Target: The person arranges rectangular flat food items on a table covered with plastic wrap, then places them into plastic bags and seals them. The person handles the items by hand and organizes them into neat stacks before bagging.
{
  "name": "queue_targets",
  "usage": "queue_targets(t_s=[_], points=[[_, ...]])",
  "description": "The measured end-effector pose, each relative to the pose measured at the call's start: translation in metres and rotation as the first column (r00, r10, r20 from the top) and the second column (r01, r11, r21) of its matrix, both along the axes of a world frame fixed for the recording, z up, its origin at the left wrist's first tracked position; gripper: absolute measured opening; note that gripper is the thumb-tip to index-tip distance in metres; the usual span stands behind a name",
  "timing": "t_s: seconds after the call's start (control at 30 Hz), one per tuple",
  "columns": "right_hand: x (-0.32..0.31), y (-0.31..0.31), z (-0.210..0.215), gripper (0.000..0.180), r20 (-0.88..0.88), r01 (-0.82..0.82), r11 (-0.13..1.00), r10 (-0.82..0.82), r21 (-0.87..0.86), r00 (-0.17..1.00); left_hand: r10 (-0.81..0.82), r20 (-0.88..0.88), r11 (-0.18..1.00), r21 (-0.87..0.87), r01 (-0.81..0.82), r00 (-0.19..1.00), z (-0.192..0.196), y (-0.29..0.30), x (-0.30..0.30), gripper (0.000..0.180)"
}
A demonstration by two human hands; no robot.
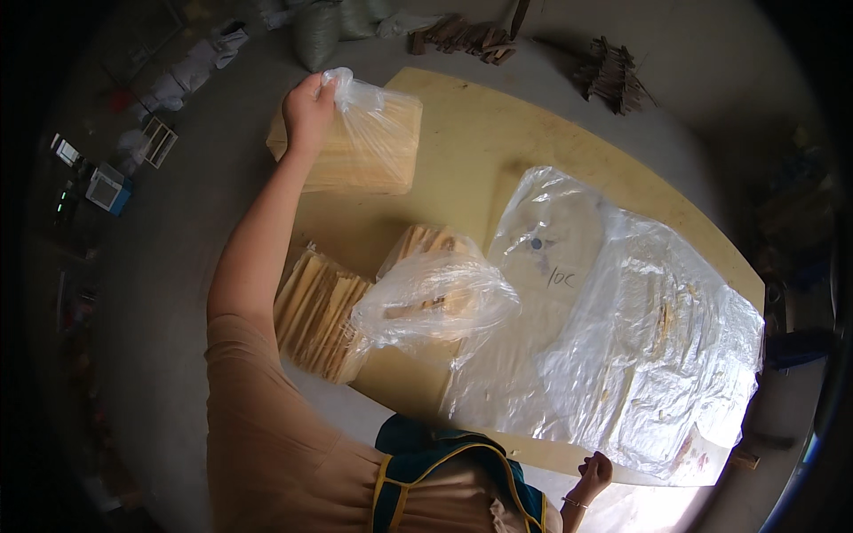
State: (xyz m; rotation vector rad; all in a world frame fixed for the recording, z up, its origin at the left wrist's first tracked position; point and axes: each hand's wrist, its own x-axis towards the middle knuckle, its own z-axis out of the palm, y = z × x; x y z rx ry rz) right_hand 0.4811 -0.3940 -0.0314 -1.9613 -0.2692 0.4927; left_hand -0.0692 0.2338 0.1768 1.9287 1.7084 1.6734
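My left hand (308, 114) is closed on the gathered neck of a clear plastic bag (384, 147) at the table's far left corner. The bag holds a block of pale tan, flat sheets. Near the table's front edge, at the lower right, my right hand (594, 475) has its fingers curled, with nothing seen in them. Between my arms lies a second clear bag (440, 298), crumpled around tan and brown strips. Left of it, close to my left upper arm, sits a bundle of tan layered strips (320, 311), also in clear plastic.
Large clear plastic sheets (640, 346) cover the right part of the yellowish table (453, 133). Dark wood pieces (462, 40) and another stack of sticks (613, 75) lie on the floor beyond. Full sacks (317, 35) stand behind the left corner. A blue-and-white box (108, 189) is far left.
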Motion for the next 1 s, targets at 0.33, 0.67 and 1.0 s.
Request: queue_targets(t_s=[0.33, 0.67, 1.0], points=[[-0.047, -0.010, -0.015, 0.012, -0.033, -0.079, 0.971, 0.074, -0.224, 0.997, -0.090, -0.050, 0.932, -0.356, 0.067, 0.995, -0.262, -0.108, -0.064, 0.022], [-0.060, 0.008, -0.049, 0.016, -0.248, -0.382, 0.899, 0.328, -0.214, 0.911, -0.582, -0.480, 0.586, -0.807, -0.071, 0.657, -0.282, -0.133, -0.045, 0.056], [0.002, -0.050, -0.098, 0.015, -0.148, -0.198, 0.878, 0.147, -0.436, 0.978, -0.439, 0.379, 0.602, -0.550, 0.580, 0.815, -0.208, -0.364, 0.092, 0.017]])
